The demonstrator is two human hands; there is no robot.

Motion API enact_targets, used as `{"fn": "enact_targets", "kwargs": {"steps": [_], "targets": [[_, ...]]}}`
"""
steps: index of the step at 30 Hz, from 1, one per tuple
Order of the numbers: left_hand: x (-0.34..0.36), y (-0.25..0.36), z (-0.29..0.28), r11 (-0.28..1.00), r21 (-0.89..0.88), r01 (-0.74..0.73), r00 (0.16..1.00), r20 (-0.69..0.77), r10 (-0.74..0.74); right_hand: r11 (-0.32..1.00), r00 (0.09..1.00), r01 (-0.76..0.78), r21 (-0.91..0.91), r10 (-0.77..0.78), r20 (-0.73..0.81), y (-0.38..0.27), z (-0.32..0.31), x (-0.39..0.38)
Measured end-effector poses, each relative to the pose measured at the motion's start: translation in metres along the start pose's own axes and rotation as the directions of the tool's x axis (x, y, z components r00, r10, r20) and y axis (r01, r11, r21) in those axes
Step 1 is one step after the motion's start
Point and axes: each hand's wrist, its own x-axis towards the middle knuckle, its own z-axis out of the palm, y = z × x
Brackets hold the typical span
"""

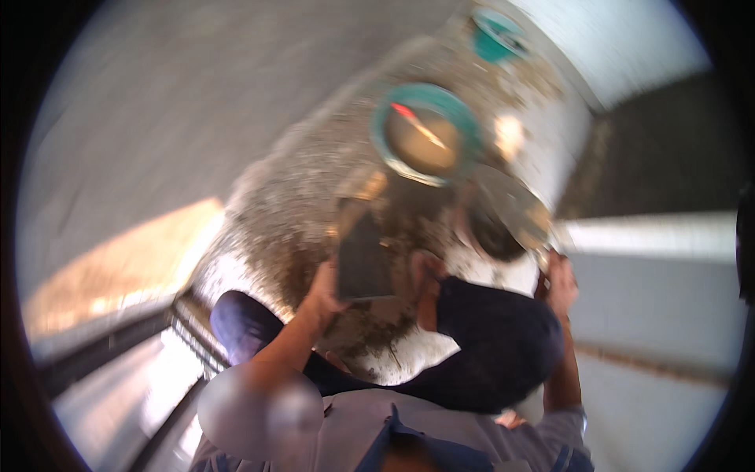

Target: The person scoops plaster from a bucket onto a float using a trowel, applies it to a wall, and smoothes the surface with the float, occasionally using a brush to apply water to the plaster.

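Note:
My left hand grips a dark flat rectangular board held upright in front of me, over the dirty floor. My right hand is closed on the dark handle of a trowel, whose grey blade is over a round container with dark material in it. Just beyond stands a teal tub of muddy brown liquid, with a red-and-wood handled tool lying across it. The picture is blurred by motion.
A smaller teal bucket stands at the far end of the mud-spattered floor strip. A grey wall runs along the left; a white and dark wall is at the right. Dark railing bars are at lower left.

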Motion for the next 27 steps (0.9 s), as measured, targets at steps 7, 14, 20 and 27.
{"fn": "enact_targets", "kwargs": {"steps": [7, 14, 20, 27], "targets": [[-0.07, -0.048, 0.003, 0.925, -0.152, -0.349, 0.919, -0.249, 0.306, 0.472, 0.434, 0.881, 0.02, -0.793, -0.426, -0.149, -0.005, 0.186], [-0.111, -0.096, 0.007, 0.424, -0.44, -0.791, 0.61, -0.515, 0.603, -0.018, 0.089, 0.945, 0.325, -0.946, -0.312, -0.365, 0.026, 0.208], [-0.118, -0.112, 0.03, 0.18, -0.376, -0.909, 0.382, -0.577, 0.722, -0.086, 0.008, 0.908, 0.409, -0.975, -0.223, -0.462, 0.08, 0.173], [-0.134, -0.109, 0.034, 0.2, -0.324, -0.925, 0.354, -0.54, 0.764, -0.051, 0.01, 0.869, 0.492, -0.993, -0.121, -0.514, 0.101, 0.154]]}}
